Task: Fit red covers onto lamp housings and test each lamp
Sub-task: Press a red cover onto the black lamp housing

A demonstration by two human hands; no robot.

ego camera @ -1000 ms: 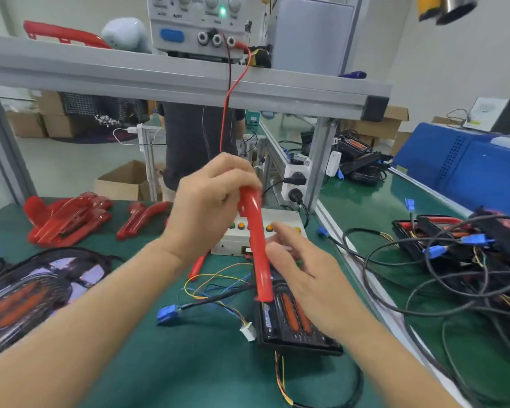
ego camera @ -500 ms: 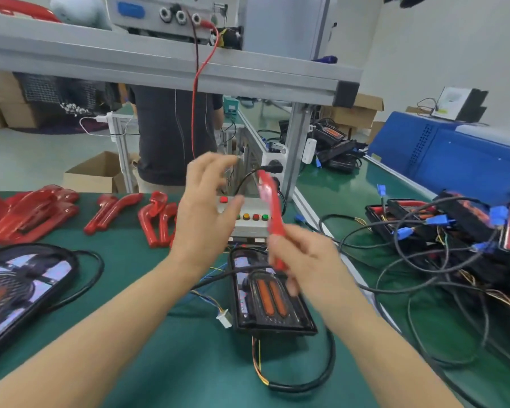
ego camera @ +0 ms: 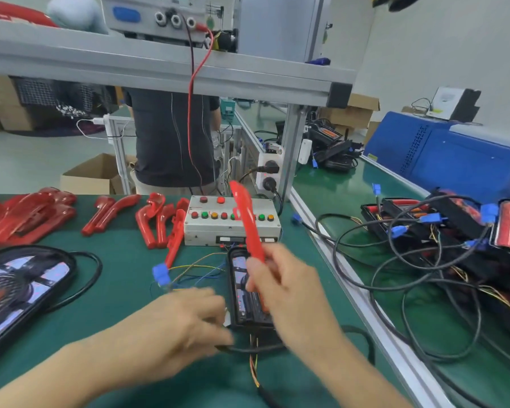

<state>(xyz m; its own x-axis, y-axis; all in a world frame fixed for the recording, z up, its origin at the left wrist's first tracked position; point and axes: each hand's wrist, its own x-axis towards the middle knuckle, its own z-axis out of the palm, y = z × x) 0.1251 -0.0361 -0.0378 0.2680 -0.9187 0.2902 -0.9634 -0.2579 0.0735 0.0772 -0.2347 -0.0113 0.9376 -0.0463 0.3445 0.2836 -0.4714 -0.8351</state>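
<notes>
- Head view: the right hand (ego camera: pixel 289 290) pinches the lower end of a long red cover (ego camera: pixel 246 222), fingers curled round it; the cover stands up and away from the hand, tilted slightly left.
- Directly under that hand lies a black lamp housing (ego camera: pixel 242 290) on the green bench (ego camera: pixel 115 290), with its near end between the two hands.
- The left hand (ego camera: pixel 186 325) is motion-blurred, low over the bench just left of the housing's near end; its fingers point toward the housing, and I cannot tell whether they grip anything.
- Beyond the right hand, behind the housing, sits a white button box (ego camera: pixel 230 222) with red, green and orange buttons; the raised cover crosses in front of it.
- Beyond the left hand lie loose red covers (ego camera: pixel 159 219), and further left a pile of larger red parts (ego camera: pixel 27 216).
- Well to the right of the right hand, a tangle of black cables (ego camera: pixel 424 260) and more housings with blue connectors (ego camera: pixel 398 231).
</notes>
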